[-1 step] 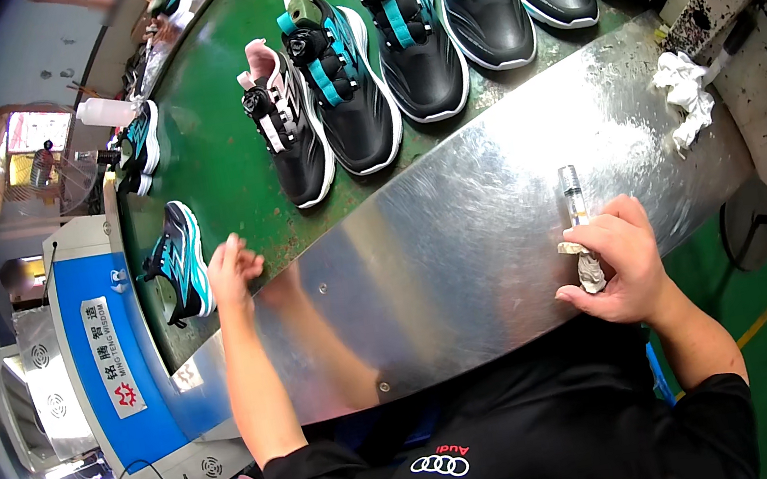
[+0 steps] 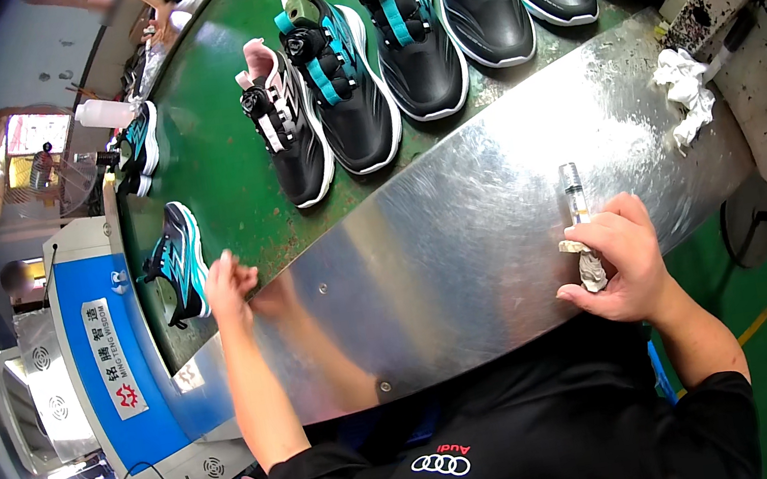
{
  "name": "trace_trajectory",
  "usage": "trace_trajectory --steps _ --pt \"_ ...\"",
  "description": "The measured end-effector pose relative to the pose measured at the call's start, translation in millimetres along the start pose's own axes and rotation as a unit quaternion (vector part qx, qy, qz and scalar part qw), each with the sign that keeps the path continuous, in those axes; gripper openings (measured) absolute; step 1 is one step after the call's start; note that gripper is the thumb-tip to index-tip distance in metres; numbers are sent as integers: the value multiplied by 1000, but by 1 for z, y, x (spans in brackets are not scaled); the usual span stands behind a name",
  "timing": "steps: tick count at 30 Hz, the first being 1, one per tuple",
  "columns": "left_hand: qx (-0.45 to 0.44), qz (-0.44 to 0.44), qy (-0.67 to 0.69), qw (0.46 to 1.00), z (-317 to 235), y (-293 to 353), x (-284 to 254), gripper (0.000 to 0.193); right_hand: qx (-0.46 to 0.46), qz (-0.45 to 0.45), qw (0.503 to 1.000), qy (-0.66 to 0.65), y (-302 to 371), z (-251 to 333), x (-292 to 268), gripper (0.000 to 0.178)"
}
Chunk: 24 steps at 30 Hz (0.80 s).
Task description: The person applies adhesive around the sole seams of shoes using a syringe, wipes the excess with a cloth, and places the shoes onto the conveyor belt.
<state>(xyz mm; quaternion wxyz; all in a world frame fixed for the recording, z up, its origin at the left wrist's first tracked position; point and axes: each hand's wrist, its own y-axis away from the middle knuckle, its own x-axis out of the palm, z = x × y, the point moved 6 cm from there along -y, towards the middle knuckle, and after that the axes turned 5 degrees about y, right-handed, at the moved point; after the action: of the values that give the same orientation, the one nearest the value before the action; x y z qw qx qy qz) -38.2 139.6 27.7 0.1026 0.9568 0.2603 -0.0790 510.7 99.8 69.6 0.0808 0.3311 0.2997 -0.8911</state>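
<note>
My left hand point(image 2: 232, 288) hovers at the near edge of the green work surface, beside a lone black and teal sneaker point(image 2: 179, 265). Its fingers look loosely curled and apart, with nothing visible in them. My right hand point(image 2: 622, 255) is closed round a clear syringe-like tube point(image 2: 575, 189) above the metal ledge point(image 2: 428, 272). Beneath the tube's flange, a crumpled whitish wad point(image 2: 592, 272) shows in the same grip. A black sneaker with pink lining point(image 2: 297, 158) stands beyond the ledge, close against a black and teal sneaker point(image 2: 366, 133).
Several more black and teal sneakers point(image 2: 491, 30) line the far right. White crumpled tissue point(image 2: 685, 93) lies at the ledge's right end, by a stained metal wall point(image 2: 765, 103). A blue panel point(image 2: 105, 331) borders the left. A whitish bottle point(image 2: 105, 113) and another sneaker point(image 2: 142, 137) are farther back.
My left hand has shifted slightly downward, away from the row of sneakers, and its fingers look more curled. My right hand holds the tube in nearly the same place.
</note>
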Motion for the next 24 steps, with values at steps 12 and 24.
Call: trace_trajectory --steps 12,24 --pt "-12 -217 358 908 43 -19 -190 44 4 22 999 30 0 1 7 51" --pt "15 -101 356 929 15 -19 -180 24 7 21 999 36 -2 4 6 52"
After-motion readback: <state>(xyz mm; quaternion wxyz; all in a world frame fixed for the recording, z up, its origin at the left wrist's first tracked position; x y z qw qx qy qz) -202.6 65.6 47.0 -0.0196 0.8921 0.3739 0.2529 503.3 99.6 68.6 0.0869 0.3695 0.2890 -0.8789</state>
